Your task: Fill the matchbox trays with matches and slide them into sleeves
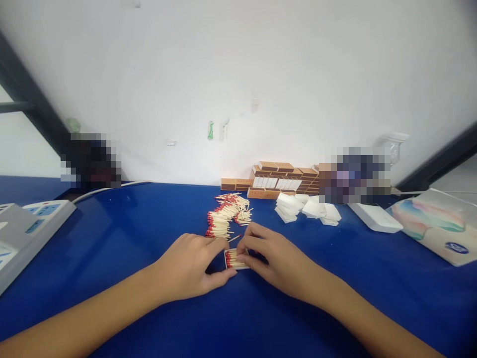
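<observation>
A small white matchbox tray lies on the blue table, filled with red-headed matches whose heads point left. My left hand grips the tray at its left end, index finger on the far side and thumb on the near side. Over the right end, my right hand has thumb and fingers closed together on the matches, hiding their tail ends. Just beyond the tray, a single loose match lies at a slant. Farther back spreads a pile of loose matches, their red heads mostly to the left.
Brown matchboxes are stacked against the wall. White empty trays are heaped in front of them. To the right are a white box and a tissue pack. A grey-white device stands at left.
</observation>
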A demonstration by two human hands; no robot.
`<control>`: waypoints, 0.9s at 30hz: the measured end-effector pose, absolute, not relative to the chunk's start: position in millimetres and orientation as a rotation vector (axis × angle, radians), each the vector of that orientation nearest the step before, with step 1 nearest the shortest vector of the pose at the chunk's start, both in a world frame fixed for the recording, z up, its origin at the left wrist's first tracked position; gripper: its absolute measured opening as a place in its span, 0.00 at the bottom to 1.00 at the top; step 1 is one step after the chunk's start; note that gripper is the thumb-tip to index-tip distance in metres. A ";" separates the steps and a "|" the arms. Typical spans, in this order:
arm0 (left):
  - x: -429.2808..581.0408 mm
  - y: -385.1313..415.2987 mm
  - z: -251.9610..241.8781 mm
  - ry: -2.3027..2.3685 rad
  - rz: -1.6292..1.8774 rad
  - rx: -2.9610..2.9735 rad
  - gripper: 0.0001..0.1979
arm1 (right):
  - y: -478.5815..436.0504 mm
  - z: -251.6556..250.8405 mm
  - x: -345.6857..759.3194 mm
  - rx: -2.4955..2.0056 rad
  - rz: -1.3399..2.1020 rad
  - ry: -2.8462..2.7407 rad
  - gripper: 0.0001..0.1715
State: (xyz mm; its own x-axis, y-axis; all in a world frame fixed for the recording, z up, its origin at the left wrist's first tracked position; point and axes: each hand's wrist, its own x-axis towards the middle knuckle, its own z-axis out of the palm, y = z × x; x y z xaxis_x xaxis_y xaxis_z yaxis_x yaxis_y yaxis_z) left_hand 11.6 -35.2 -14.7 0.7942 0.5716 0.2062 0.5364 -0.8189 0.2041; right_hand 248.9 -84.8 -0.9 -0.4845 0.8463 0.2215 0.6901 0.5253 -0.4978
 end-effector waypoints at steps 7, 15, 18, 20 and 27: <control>12.0 -35.2 -14.5 0.852 0.368 2.840 0.16 | -84.9 -3.3 245.8 -1.288 0.502 -2.300 0.05; 12.2 -34.8 -13.5 0.867 0.415 2.856 0.16 | -83.3 -0.3 247.5 -1.258 0.435 -2.264 0.04; 11.8 -34.4 -13.4 0.873 0.363 2.858 0.16 | -82.7 -1.8 247.7 -1.273 0.439 -2.276 0.04; 11.7 -34.2 -13.7 0.876 0.359 2.853 0.17 | -82.9 -2.8 247.5 -1.276 0.447 -2.284 0.05; 10.5 -34.0 -16.1 0.865 0.371 2.864 0.17 | -84.7 -0.2 248.4 -1.268 0.418 -2.292 0.05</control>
State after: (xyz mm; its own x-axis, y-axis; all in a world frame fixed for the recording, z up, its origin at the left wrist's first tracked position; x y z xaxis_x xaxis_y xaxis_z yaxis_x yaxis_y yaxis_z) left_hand 10.5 -34.0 -16.1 0.8059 0.5584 0.1966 0.5273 -0.8280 0.1905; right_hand 248.4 -84.7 -0.2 -0.4525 0.8517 0.2641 0.7035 0.5230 -0.4813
